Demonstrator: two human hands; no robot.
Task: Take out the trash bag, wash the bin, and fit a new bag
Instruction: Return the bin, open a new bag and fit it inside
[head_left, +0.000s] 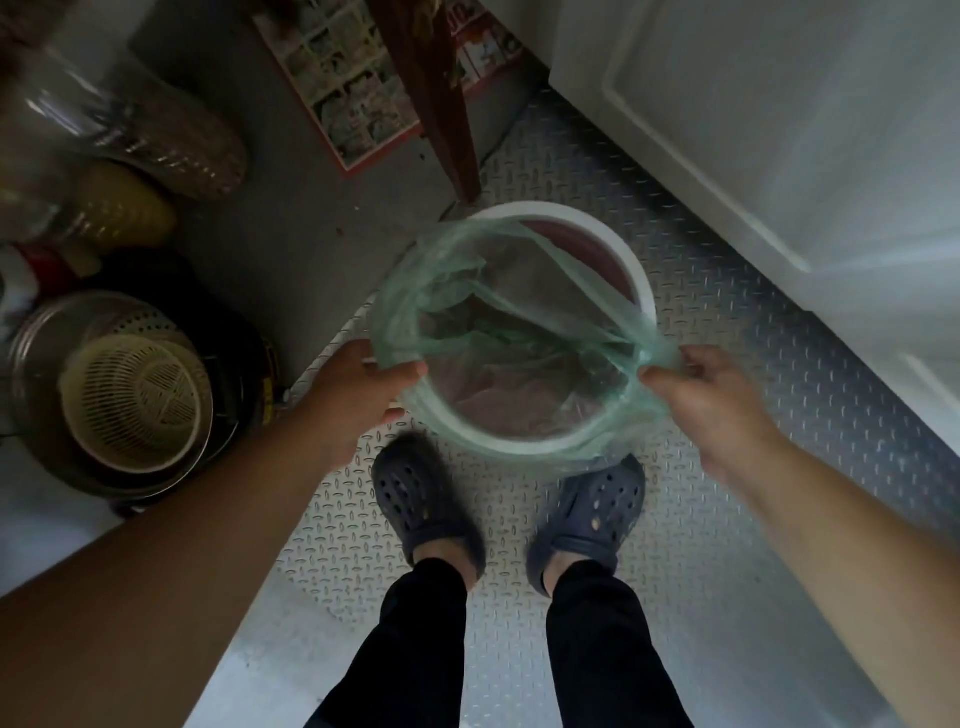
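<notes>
A round bin with a white rim (631, 270) and a dark red inside stands on the floor just ahead of my feet. A thin green see-through trash bag (415, 291) hangs in its mouth, folded over the left and near rim while the far right rim is bare. My left hand (363, 384) pinches the bag's edge at the bin's left rim. My right hand (711, 395) grips a bunched part of the bag at the right rim, stretching it across the opening.
A metal chequer-plate floor panel (727, 374) lies under the bin and my dark clogs (426, 499). A wooden leg (441, 104) stands just behind the bin. Stacked pots with a plastic colander (135, 400) sit on the left. White door (779, 130) on the right.
</notes>
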